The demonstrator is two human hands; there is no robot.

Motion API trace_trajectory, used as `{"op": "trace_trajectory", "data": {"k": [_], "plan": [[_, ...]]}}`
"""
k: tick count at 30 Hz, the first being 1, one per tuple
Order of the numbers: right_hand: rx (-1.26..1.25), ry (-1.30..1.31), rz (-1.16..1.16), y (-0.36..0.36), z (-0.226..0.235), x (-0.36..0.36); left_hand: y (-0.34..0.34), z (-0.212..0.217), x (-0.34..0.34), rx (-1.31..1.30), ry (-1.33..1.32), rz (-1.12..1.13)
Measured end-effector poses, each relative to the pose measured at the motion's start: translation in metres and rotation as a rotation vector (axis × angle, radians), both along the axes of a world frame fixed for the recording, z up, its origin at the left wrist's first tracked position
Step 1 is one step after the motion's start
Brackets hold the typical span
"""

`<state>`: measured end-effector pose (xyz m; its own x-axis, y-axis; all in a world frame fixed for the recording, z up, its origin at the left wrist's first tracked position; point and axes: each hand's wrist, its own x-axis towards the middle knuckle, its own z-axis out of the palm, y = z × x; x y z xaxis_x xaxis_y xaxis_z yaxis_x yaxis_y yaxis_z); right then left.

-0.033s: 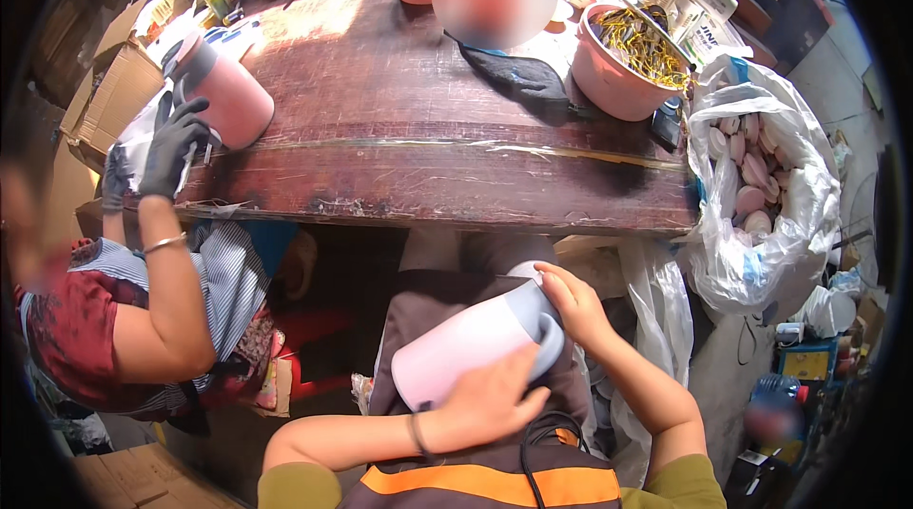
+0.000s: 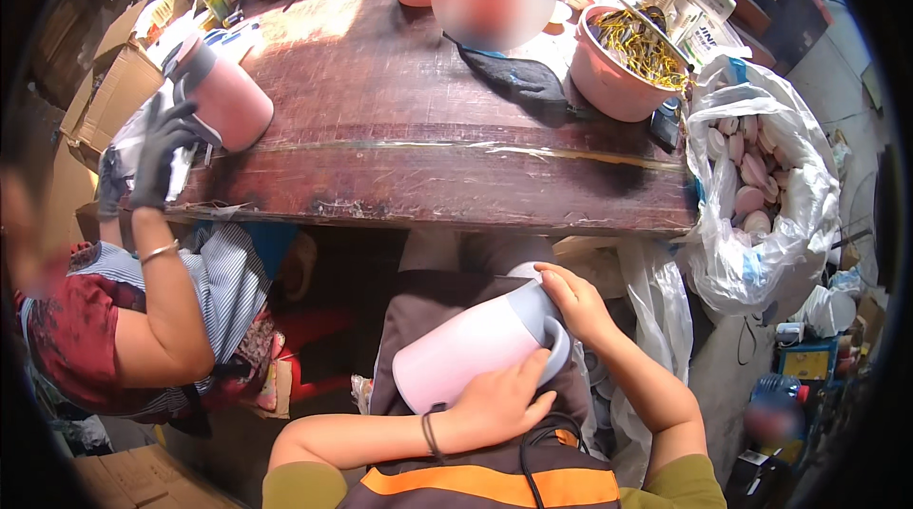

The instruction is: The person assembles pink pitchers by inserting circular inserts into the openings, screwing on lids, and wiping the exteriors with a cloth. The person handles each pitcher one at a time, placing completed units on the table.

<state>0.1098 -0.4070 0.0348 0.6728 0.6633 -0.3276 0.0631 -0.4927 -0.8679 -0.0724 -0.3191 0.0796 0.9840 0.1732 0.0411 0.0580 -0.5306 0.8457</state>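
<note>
A pale pink jug with a grey collar and handle lies tilted across my lap, its top pointing up to the right. My right hand is closed around the grey top end. My left hand rests on the side of the body, its fingers stretched out by the lower end of the handle and the thumb apart. Whatever is under the right palm is hidden.
Ahead stands a worn dark-red table with a pink tub of wires and a black cloth. At right hangs a plastic bag of pink round parts. At left, a co-worker's gloved hand is beside another pink jug.
My left hand has slid slightly along the jug toward the handle and is less blurred. The co-worker's gloved hand has shifted a little to the left.
</note>
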Motion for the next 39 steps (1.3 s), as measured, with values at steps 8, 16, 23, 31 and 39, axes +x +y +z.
{"op": "trace_trajectory", "data": {"k": [8, 16, 23, 31, 39], "plan": [[0.131, -0.481, 0.615, -0.029, 0.077, -0.007, 0.145, 0.013, 0.010, -0.108, 0.111, 0.135], [0.735, -0.727, 0.763, -0.006, 0.045, -0.033, 0.142, -0.005, 0.006, -0.476, 0.265, -0.130], [0.422, -0.240, 0.397, 0.003, 0.028, -0.004, 0.075, 0.039, -0.005, -0.167, 0.301, -0.001], [0.356, -0.198, 0.108, 0.027, 0.045, 0.057, 0.075, 0.032, 0.005, -0.582, 0.170, 0.292], [0.337, -0.722, -0.250, 0.052, 0.073, 0.187, 0.075, 0.016, 0.012, -1.014, 0.139, 0.384]]}}
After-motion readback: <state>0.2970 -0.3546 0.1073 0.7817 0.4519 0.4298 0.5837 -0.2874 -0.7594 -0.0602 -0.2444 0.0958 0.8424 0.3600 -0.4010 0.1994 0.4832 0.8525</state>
